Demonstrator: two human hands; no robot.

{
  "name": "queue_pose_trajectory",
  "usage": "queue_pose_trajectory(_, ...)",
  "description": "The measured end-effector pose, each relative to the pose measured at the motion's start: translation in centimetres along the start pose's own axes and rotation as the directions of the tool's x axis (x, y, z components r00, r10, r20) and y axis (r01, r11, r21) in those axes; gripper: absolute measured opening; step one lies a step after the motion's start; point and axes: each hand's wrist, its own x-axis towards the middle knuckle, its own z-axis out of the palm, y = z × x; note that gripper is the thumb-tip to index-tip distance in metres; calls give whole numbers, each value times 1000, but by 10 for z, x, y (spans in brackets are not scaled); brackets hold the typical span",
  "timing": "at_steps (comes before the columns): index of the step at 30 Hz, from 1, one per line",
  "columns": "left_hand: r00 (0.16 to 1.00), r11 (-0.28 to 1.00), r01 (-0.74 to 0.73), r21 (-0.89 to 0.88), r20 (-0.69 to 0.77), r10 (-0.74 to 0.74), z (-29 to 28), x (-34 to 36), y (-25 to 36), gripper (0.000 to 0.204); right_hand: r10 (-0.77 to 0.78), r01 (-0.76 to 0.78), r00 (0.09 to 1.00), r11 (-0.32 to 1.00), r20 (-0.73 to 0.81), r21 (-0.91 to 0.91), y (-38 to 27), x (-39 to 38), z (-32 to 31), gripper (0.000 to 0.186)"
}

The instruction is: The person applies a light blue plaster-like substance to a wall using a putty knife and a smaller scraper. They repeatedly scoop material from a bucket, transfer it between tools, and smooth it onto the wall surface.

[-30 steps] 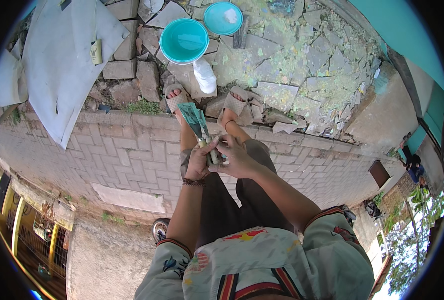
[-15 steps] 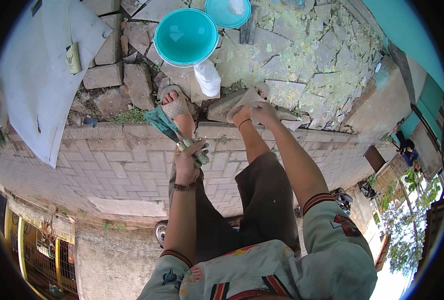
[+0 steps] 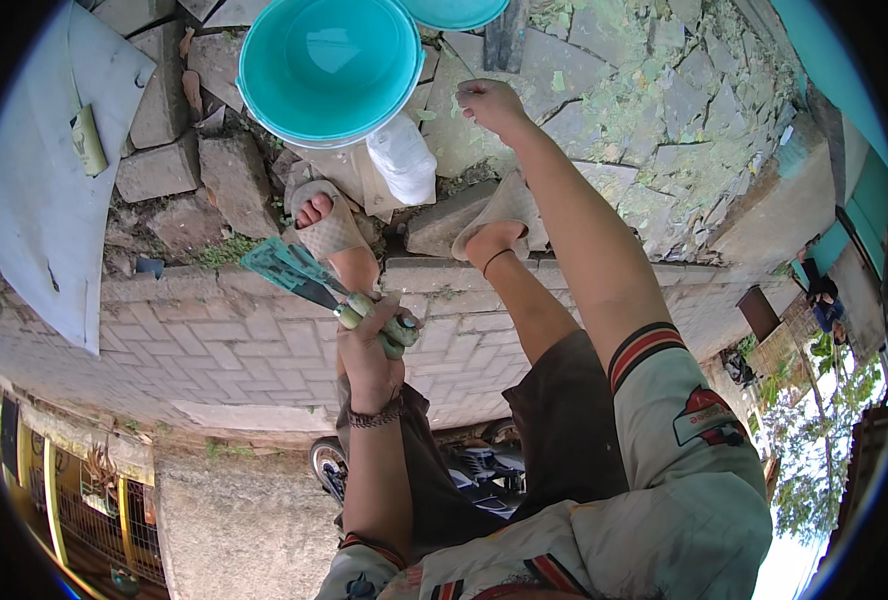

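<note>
My left hand is closed around the handles of paint-stained putty knives, their teal-smeared blades pointing forward and left over the paving. Stretched well forward, my right hand hovers over the broken slabs to the right of a turquoise bucket. Its fingers are curled together, and whatever may be between them is too small to make out. A white wrapped bundle rests against the bucket's near side. The round turquoise lid lies beyond the bucket, partly cut off by the picture's edge.
My sandalled feet stand at the edge of the raised broken paving. A white sheet with a pale tube on it lies at left. A dark strip lies near the lid. Behind me stands a motorcycle; another person is far right.
My right hand has left the area by my right foot and reached forward beside the bucket. The view has leaned forward, so the bucket looks larger. My left hand still holds the putty knives.
</note>
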Motion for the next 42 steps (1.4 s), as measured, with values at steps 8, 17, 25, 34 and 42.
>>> queue_pose_trajectory(8,1000,999,29,-16,-13,-29,9,3,4,18,140,-35,987,674,-81,738,-30,41,8,25)
queue_pose_trajectory(17,998,997,65,42,-2,-64,16,7,13,18,261,45,952,396,-160,917,-45,82,5,18)
queue_pose_trajectory(25,999,999,30,9,28,-31,21,7,17,16,78,249,948,427,-310,869,-54,58,-17,26)
queue_pose_trajectory(34,996,995,55,89,71,-61,18,8,15,18,-48,403,875,626,-482,668,-22,43,-36,29)
queue_pose_trajectory(42,998,997,29,66,60,-33,22,5,17,15,11,403,869,562,-494,722,-4,43,-26,29)
